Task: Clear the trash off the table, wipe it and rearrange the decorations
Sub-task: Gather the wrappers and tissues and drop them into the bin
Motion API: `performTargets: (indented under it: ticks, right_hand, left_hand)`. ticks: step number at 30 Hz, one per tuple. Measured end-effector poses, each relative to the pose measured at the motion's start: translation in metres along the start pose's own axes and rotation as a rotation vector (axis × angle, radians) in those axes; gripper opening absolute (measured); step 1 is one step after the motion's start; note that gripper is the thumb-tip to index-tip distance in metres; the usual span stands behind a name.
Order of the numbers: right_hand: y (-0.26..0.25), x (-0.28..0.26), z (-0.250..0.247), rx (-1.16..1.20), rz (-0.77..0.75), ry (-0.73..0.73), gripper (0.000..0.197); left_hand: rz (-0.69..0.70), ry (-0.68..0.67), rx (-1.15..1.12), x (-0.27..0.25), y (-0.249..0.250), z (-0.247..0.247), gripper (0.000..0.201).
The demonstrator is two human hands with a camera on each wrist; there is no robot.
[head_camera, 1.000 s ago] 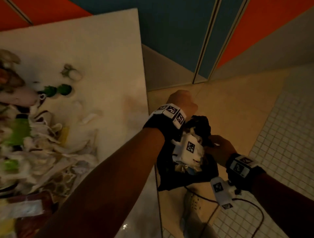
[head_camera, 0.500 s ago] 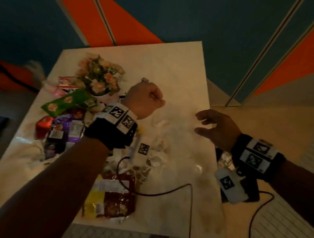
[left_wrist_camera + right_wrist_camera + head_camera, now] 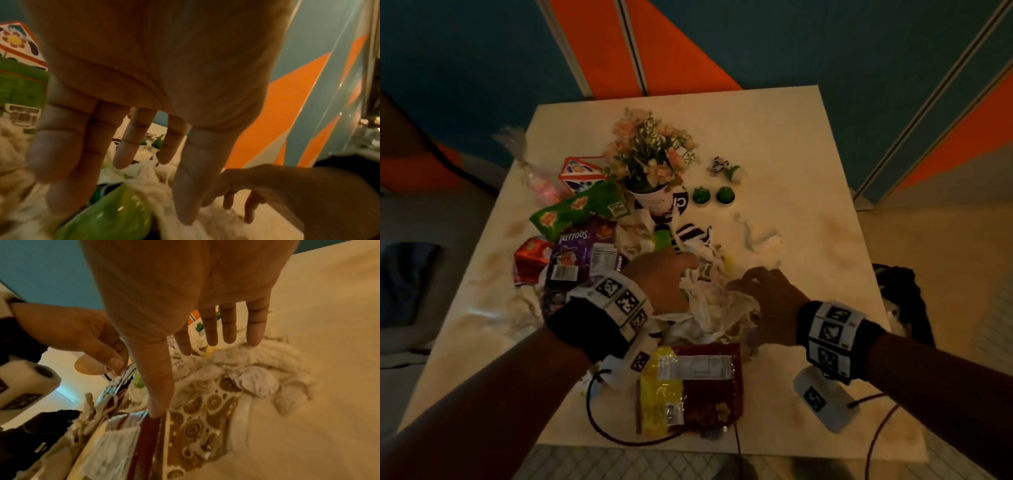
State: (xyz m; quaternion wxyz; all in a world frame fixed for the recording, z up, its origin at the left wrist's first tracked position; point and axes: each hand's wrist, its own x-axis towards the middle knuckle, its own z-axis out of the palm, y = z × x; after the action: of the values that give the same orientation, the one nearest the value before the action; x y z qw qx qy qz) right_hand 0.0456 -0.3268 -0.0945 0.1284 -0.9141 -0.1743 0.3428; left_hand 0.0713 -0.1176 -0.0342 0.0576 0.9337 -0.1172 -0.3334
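A heap of crumpled white tissues [image 3: 717, 308] lies mid-table among snack wrappers. My left hand [image 3: 671, 274] hovers over its left side with fingers stretched out, holding nothing; in the left wrist view the left hand [image 3: 123, 186] hangs just above a green bottle [image 3: 109, 216]. My right hand [image 3: 753, 284] reaches in from the right. Seen from the right wrist, the right hand [image 3: 195, 369] has straight fingers [image 3: 255, 331] touching the tissues [image 3: 257, 356] beside a brown patterned napkin [image 3: 195, 426]. Behind stand a flower pot [image 3: 650, 164], two green cactus figures [image 3: 701, 195] and a zebra figurine [image 3: 724, 167].
A green snack bag [image 3: 575, 209], purple bag [image 3: 582, 253], red wrapper [image 3: 530, 260] and patterned carton [image 3: 582, 171] crowd the left. A red and yellow packet [image 3: 688, 387] lies near the front edge. A black bag [image 3: 900, 294] hangs off the table's [image 3: 808, 154] right side.
Both hands left the black bag beside the table and came back over the trash heap. The left fist has opened, and the right hand dropped onto the tissues.
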Motion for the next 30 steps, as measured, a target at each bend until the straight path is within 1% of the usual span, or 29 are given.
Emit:
performTargets:
  ticks: [3, 5, 7, 10, 14, 18, 19, 22, 24, 27, 28, 30]
  right_hand:
    - [-0.005, 0.005, 0.014, -0.061, 0.058, -0.024, 0.1]
    - [-0.006, 0.005, 0.022, -0.07, 0.081, -0.029, 0.096]
    - [-0.005, 0.004, 0.028, -0.073, 0.096, -0.024, 0.094]
    - [-0.006, 0.004, 0.03, -0.057, 0.093, 0.022, 0.08]
    - [-0.008, 0.009, 0.027, -0.023, 0.096, 0.061, 0.069]
    - [-0.002, 0.019, 0.023, 0.047, 0.117, 0.091, 0.044]
    - [0.0, 0.02, 0.021, 0.068, 0.131, 0.092, 0.042]
    - [0.007, 0.022, 0.015, 0.169, 0.21, 0.084, 0.047]
    - [0.011, 0.019, 0.01, 0.282, 0.248, 0.146, 0.041]
    - [0.018, 0.012, -0.002, 0.426, 0.29, 0.251, 0.02]
    - [0.021, 0.009, -0.007, 0.485, 0.298, 0.271, 0.017]
    - [0.028, 0.003, -0.019, 0.605, 0.289, 0.309, 0.024]
  left_hand:
    - [-0.023, -0.015, 0.086, 0.005, -0.012, 0.016, 0.082]
    - [-0.037, 0.022, 0.098, 0.009, -0.018, 0.024, 0.084]
    - [-0.048, 0.071, 0.095, 0.012, -0.02, 0.031, 0.082]
    - [-0.036, 0.136, 0.096, 0.016, -0.018, 0.044, 0.074]
    - [0.002, 0.208, 0.101, 0.027, -0.011, 0.056, 0.066]
    - [-0.021, 0.257, 0.079, 0.034, -0.007, 0.063, 0.061]
    - [-0.028, 0.266, 0.071, 0.036, -0.006, 0.064, 0.06]
    - [-0.034, 0.275, 0.046, 0.039, -0.005, 0.064, 0.058]
    - [-0.028, 0.305, 0.031, 0.04, -0.005, 0.062, 0.055]
    - [-0.019, 0.35, -0.033, 0.036, -0.008, 0.056, 0.043]
    - [-0.016, 0.373, -0.061, 0.034, -0.009, 0.054, 0.04]
    - [-0.012, 0.423, -0.124, 0.03, -0.011, 0.048, 0.038]
